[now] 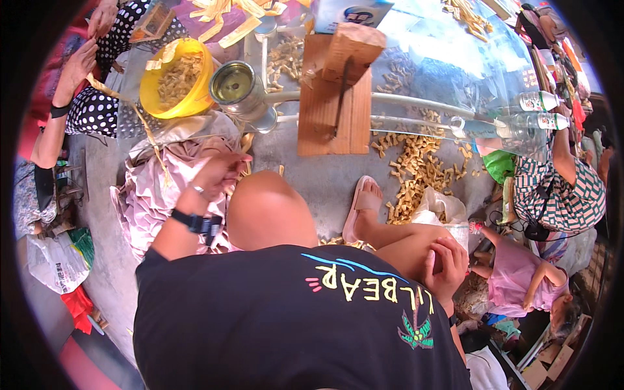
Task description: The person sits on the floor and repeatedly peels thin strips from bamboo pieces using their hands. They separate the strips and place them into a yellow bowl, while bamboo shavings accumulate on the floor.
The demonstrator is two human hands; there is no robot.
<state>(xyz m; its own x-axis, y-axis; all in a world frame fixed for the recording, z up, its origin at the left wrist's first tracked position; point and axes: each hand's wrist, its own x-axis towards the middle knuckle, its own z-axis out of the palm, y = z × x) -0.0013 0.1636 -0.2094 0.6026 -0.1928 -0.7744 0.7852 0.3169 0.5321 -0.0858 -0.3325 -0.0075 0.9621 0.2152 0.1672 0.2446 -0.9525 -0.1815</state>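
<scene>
My left hand (222,168), blurred, is over pinkish cloth (165,161) beside my left knee; whether its fingers hold anything is unclear. A few tan strips (247,142) show close to its fingertips. My right hand (446,265) rests on my right leg with nothing visible in it. Ahead, a wooden board (312,117) on a glass tabletop carries an upright wooden block (353,44) and a thin dark metal piece (342,97). To its left are a metal cup (233,87) and a yellow bucket (204,73) of small tan knotted pieces (178,80).
Knotted pieces (414,170) are heaped on the floor by a white woven sack (441,204). Long strips (229,19) lie at the back. Two plastic bottles (536,112) are near the glass's right edge. A person's hand (78,61) holds a strip at left; other people sit at right.
</scene>
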